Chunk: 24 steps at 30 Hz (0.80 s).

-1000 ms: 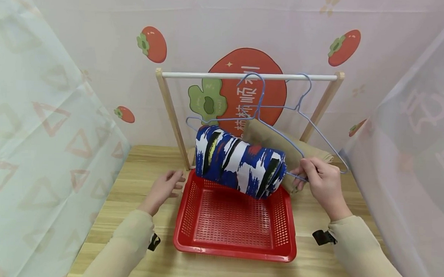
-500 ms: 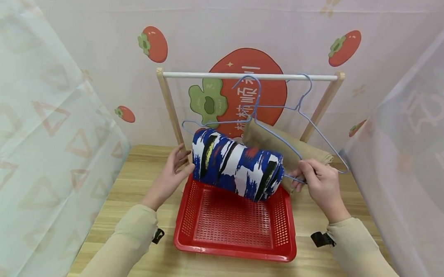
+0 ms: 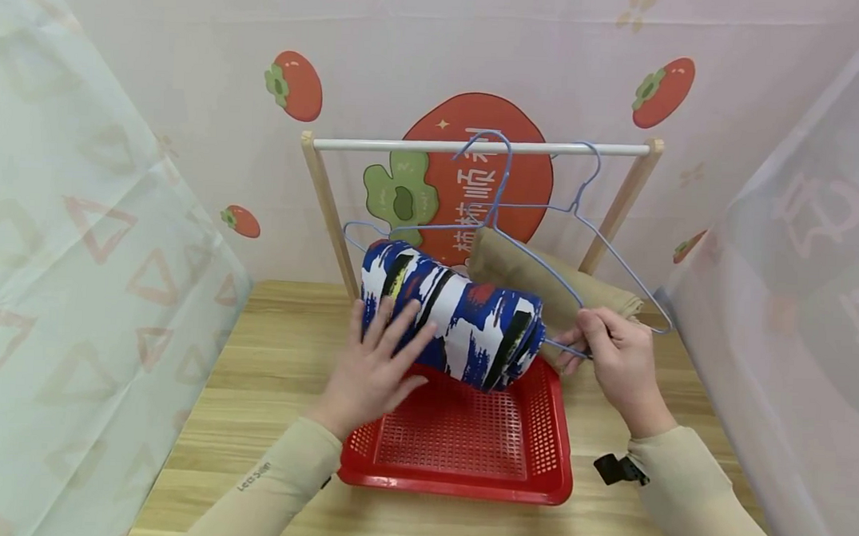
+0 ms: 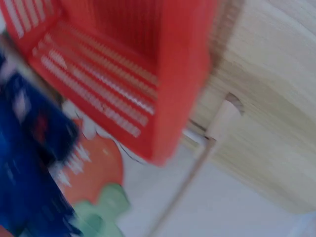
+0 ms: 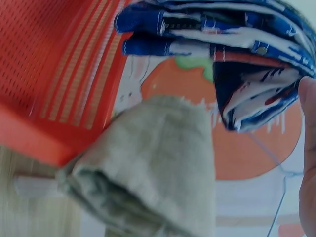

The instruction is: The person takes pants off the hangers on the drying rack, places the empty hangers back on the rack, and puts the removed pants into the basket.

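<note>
Beside the right grip [image 3: 616,352], the blue cloth [image 3: 463,325] is hanging over the front hanger [image 3: 492,216]; that grip is holding the hanger's corner, while the left grip [image 3: 374,377] is spanning wide across the cloth's other end, contact unclear.

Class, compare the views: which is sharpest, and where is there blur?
Head: sharpest, the print on the patterned cloth clear; left wrist: blurred throughout, edges of the red basket smeared; right wrist: soft, the beige cloth hazy, yet stitching on the patterned cloth shows.
</note>
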{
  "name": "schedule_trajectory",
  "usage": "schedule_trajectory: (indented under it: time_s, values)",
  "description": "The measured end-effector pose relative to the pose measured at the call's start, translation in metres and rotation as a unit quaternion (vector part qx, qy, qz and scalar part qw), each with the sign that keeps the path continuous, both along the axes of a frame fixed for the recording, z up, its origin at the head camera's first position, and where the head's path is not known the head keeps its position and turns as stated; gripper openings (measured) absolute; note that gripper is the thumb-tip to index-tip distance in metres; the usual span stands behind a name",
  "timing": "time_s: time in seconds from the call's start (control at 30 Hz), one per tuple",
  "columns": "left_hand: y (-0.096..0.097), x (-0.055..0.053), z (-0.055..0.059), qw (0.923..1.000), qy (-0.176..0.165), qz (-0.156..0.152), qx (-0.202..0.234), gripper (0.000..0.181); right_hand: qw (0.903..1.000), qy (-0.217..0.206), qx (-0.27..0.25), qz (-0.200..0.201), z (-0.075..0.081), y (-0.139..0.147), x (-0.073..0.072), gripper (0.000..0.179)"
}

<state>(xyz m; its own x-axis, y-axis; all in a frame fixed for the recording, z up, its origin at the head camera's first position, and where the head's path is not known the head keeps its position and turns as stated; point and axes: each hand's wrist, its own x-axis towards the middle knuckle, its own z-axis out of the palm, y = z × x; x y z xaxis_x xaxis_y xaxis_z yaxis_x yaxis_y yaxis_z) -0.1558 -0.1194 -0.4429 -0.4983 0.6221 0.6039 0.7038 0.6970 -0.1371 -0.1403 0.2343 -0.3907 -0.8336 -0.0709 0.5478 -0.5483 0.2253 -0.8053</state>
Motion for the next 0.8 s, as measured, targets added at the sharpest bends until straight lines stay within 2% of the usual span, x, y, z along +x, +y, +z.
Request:
schedule_trajectory:
  time_s: [0.07, 0.13, 0.3, 0.43, 0.6, 0.8]
  values:
    - [0.013, 0.007, -0.001, 0.9999, 0.007, -0.01, -0.005, 0.076, 0.9999, -0.009, -0.013, -0.002, 0.003, -0.007, 0.004, 0.033]
    - [0.028, 0.014, -0.001, 0.9999, -0.008, -0.006, 0.0, 0.084, 0.9996, -0.018, -0.023, -0.007, 0.007, -0.016, 0.009, 0.034]
    - [0.068, 0.027, 0.007, 0.9967, -0.056, 0.035, 0.048, 0.113, 0.9978, -0.037, -0.049, -0.024, 0.013, -0.041, 0.021, 0.034]
    - [0.092, 0.029, 0.011, 0.9898, -0.06, 0.071, 0.108, 0.118, 0.9963, -0.046, -0.062, -0.039, 0.016, -0.059, 0.03, 0.034]
    - [0.103, 0.023, 0.012, 0.982, -0.031, 0.092, 0.162, 0.109, 0.9942, -0.058, -0.073, -0.054, 0.018, -0.072, 0.036, 0.033]
    - [0.097, 0.018, 0.013, 0.9834, 0.007, 0.079, 0.163, 0.099, 0.9942, -0.054, -0.074, -0.058, 0.017, -0.076, 0.036, 0.032]
